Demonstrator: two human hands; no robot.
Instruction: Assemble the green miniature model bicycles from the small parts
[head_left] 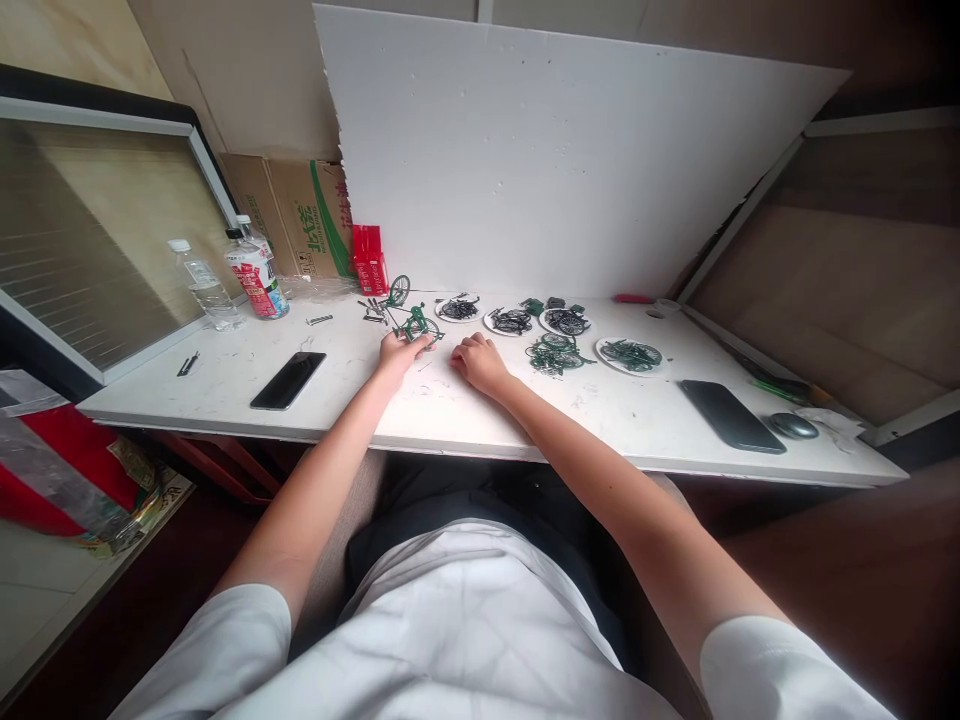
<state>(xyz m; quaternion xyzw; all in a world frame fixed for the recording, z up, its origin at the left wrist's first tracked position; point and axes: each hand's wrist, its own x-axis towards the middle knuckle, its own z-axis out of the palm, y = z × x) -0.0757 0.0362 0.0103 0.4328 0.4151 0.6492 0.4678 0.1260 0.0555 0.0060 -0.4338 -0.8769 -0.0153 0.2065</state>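
Observation:
My left hand [403, 352] is closed on a small green model bicycle [416, 322] above the white table [352, 400]. Just right of it, my right hand [478, 360] rests near the tabletop with its fingers curled; whether anything small is between them is hidden. Behind the bicycle stands a loose wheel [400, 291], beside small dark parts [373, 311]. Plates of black parts [459, 308] sit farther back, and green bicycle parts [556, 354] lie in a pile right of my right hand. A white plate [631, 355] holds more green parts.
A dark phone [289, 380] lies at the left, and a black device [731, 415] and a mouse [793, 426] at the right. Bottles [256, 275], a carton [304, 215] and a red box [369, 258] stand at the back left. A white board [555, 160] rises behind.

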